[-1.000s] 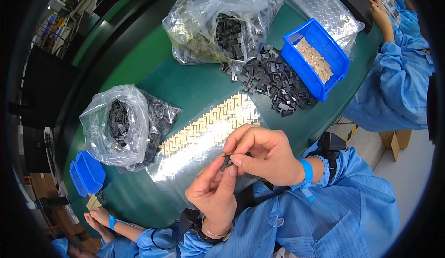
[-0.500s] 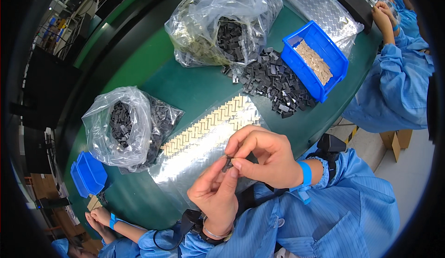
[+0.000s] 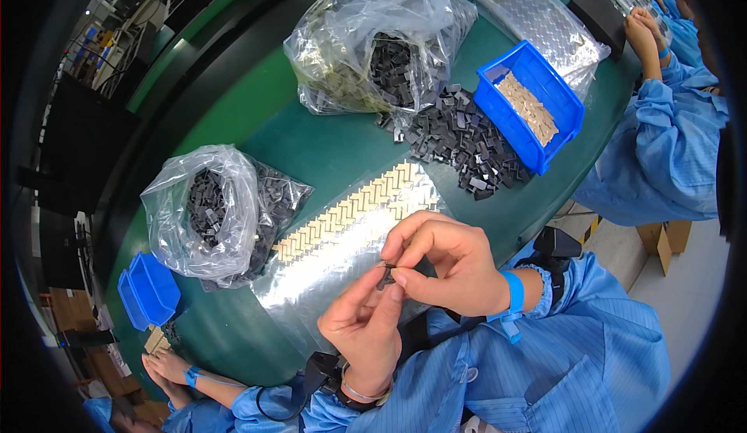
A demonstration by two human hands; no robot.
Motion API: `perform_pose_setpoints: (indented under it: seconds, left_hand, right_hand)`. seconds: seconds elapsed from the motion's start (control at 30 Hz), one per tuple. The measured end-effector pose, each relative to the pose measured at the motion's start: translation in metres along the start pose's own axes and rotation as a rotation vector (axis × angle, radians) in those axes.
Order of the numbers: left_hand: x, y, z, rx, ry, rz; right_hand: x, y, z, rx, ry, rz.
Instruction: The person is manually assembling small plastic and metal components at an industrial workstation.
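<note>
Between my two hands is a small black plastic part [image 3: 385, 278], partly hidden by the fingertips. My left hand [image 3: 366, 324] pinches it from below and the left. From the right, the thumb and forefinger of my right hand [image 3: 451, 266] close on the same part. Just beyond my hands lies a clear plastic sheet [image 3: 311, 297] with rows of small beige pieces [image 3: 346, 211] on it. Farther right on the table is a loose heap of black plastic parts [image 3: 467, 141]. A blue bin [image 3: 564, 122] beside the heap holds flat beige pieces [image 3: 527, 108].
Two clear bags [image 3: 327, 52] [image 3: 167, 215] of black parts stand on the green table [image 3: 264, 133]. An empty-looking blue bin [image 3: 148, 293] is at the left. Bubble wrap [image 3: 537, 24] lies at the far right. Co-workers' hands [image 3: 167, 367] [image 3: 646, 32] are at both sides.
My hands stay closed on the black part, with hardly any shift. The whole view has moved slightly. The co-worker's hands at the lower left have shifted a little.
</note>
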State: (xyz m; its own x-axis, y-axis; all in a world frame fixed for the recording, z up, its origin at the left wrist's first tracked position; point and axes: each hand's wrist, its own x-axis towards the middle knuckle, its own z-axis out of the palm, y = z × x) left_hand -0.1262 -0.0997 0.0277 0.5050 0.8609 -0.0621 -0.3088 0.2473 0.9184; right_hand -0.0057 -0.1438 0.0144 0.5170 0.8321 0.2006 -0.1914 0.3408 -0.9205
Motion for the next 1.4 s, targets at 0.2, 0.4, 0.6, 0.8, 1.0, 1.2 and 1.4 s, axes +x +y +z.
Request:
perform_pose_setpoints:
  seconds: [0.2, 0.4, 0.6, 0.8, 1.0, 1.2, 1.4]
  left_hand:
    - [0.0, 0.001, 0.0, -0.055, 0.019, -0.015]
    - [0.001, 0.002, -0.001, -0.089, 0.026, -0.023]
    - [0.002, 0.0, -0.01, -0.101, -0.001, 0.007]
    - [0.007, 0.009, -0.017, -0.152, -0.209, 0.0]
    - [0.015, 0.016, -0.027, 0.062, -0.372, -0.012]
    - [0.02, 0.028, -0.021, 0.277, -0.444, 0.031]
    - [0.022, 0.032, -0.019, 0.689, -0.467, 0.239]
  right_hand:
    - [0.001, 0.0, -0.002, -0.084, -0.08, -0.057]
    - [0.002, -0.001, -0.001, -0.088, -0.087, -0.08]
    - [0.008, -0.006, -0.004, -0.109, -0.179, -0.047]
    - [0.015, -0.011, -0.018, 0.066, -0.356, 0.208]
    - [0.018, -0.012, -0.022, 0.326, -0.451, 0.485]
    - [0.02, -0.017, -0.019, 0.244, -0.492, 0.575]
    - [0.022, -0.007, -0.016, 0.094, -0.515, 0.535]
